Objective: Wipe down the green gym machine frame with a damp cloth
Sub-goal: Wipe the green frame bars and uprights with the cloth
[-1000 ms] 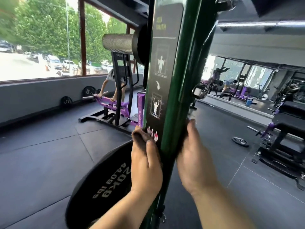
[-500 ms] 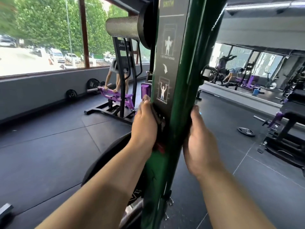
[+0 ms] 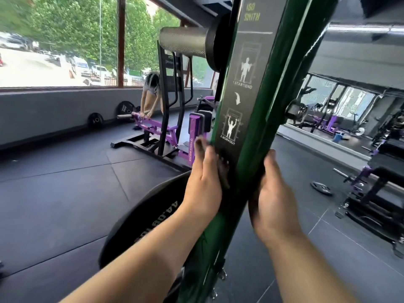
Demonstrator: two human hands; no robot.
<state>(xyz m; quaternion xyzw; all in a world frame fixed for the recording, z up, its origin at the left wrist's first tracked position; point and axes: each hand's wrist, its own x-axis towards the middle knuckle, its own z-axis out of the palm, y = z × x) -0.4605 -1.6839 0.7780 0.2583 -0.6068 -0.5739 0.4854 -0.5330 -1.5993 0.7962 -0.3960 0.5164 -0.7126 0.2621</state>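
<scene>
The green frame post [image 3: 269, 119] rises at a slant through the middle, with a black instruction panel [image 3: 242, 84] on its left face. My left hand [image 3: 204, 182] lies against the panel's left edge, fingers pointing straight up. It presses a dark, crumpled cloth [image 3: 223, 171] onto the panel. My right hand [image 3: 273, 200] rests flat on the post's right side at about the same height, fingers upward and partly hidden behind the post.
A black weight plate [image 3: 144, 217] hangs low on the left of the post. A knurled bar sleeve [image 3: 181, 41] juts out above. A person bends over a purple machine [image 3: 157, 130] by the window. A bench [image 3: 380, 178] and a loose plate [image 3: 321, 188] lie right.
Both hands have slid up the post, from below the panel to its lower part. The view has tilted and come closer.
</scene>
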